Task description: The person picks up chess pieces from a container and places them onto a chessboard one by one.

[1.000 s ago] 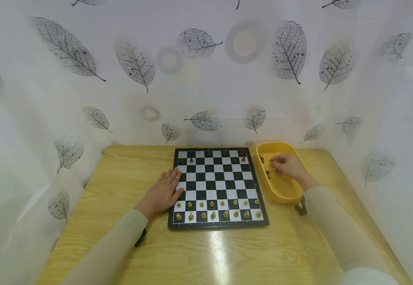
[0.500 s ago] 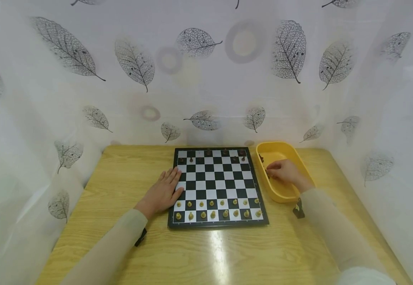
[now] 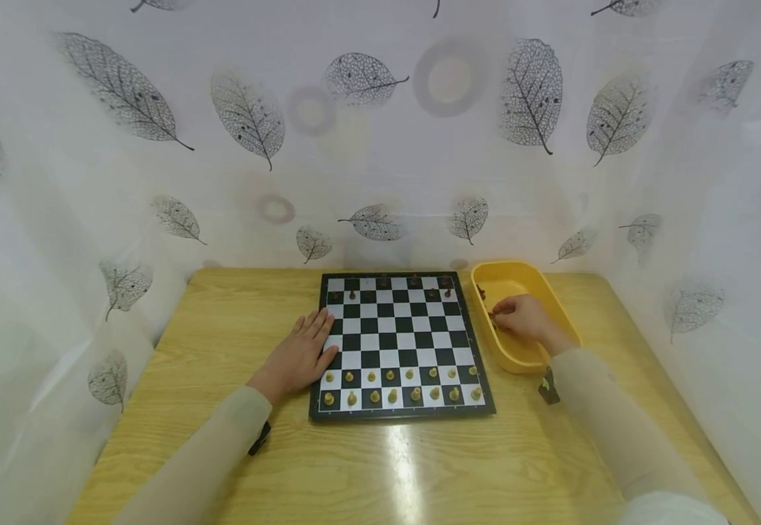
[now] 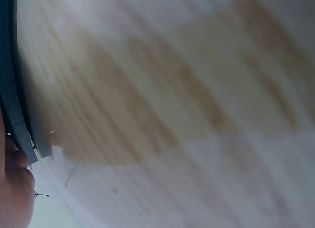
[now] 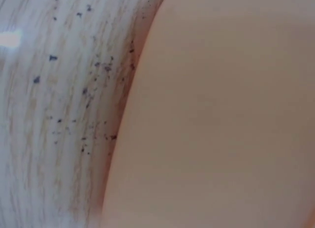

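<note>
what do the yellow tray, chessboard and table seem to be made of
Tray: probably moulded plastic, slightly shiny; even yellow and rounded corners suggest it.
Chessboard: perhaps plastic, smooth; flat, crisp squares hint at that, but painted wood is possible.
Table: wood or wood-look laminate, glossy; grain streaks and a bright reflection.

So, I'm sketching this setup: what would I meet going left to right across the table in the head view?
Left sleeve → left hand → chessboard → tray → right sleeve.
</note>
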`<state>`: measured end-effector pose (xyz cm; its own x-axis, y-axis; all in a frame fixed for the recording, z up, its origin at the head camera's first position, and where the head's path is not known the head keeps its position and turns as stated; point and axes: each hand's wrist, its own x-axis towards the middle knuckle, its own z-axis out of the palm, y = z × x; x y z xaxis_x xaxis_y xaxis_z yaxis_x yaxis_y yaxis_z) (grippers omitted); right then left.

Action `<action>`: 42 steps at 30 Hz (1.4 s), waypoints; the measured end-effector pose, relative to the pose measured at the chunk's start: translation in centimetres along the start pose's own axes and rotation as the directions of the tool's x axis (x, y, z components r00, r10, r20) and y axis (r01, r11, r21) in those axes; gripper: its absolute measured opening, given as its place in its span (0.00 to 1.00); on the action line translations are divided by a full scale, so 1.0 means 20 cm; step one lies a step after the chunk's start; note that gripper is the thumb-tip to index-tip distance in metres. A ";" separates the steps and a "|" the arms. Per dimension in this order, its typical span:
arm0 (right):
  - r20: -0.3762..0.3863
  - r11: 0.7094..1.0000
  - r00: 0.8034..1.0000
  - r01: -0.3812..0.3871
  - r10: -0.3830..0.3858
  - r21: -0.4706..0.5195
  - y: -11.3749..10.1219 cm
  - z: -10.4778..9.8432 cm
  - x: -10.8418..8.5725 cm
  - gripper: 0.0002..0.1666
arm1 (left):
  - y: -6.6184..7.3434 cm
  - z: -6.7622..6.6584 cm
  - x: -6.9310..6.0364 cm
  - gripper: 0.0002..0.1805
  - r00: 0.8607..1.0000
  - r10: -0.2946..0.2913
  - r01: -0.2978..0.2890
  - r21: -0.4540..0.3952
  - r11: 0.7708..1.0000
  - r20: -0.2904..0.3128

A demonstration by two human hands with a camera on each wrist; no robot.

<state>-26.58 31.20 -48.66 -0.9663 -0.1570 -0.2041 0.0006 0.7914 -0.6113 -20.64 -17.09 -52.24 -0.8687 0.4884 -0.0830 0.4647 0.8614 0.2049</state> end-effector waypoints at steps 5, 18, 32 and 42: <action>-0.014 1.000 1.000 -0.010 0.010 0.019 0.01 0.01 0.00 0.18 | 0.00 0.00 0.00 0.40 1.000 -0.002 0.002 0.004 1.000 0.010; -0.088 0.999 0.996 0.039 -0.036 0.034 0.00 0.00 -0.02 0.19 | 0.00 0.01 0.00 0.40 1.000 0.002 -0.002 0.004 1.000 0.001; -0.137 1.000 0.990 0.011 -0.008 0.019 -0.04 -0.02 0.00 0.20 | -0.01 0.01 0.00 0.41 1.000 0.004 -0.004 0.010 1.000 -0.002; -0.151 0.996 0.985 0.089 -0.087 0.009 -0.08 -0.04 0.02 0.21 | -0.01 0.00 0.00 0.41 1.000 0.002 -0.002 0.008 1.000 0.004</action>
<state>-27.22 30.25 -47.16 -0.9904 -0.1341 -0.0323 -0.0834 0.7692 -0.6336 -20.68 -17.19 -52.25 -0.8671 0.4905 -0.0863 0.4677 0.8616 0.1973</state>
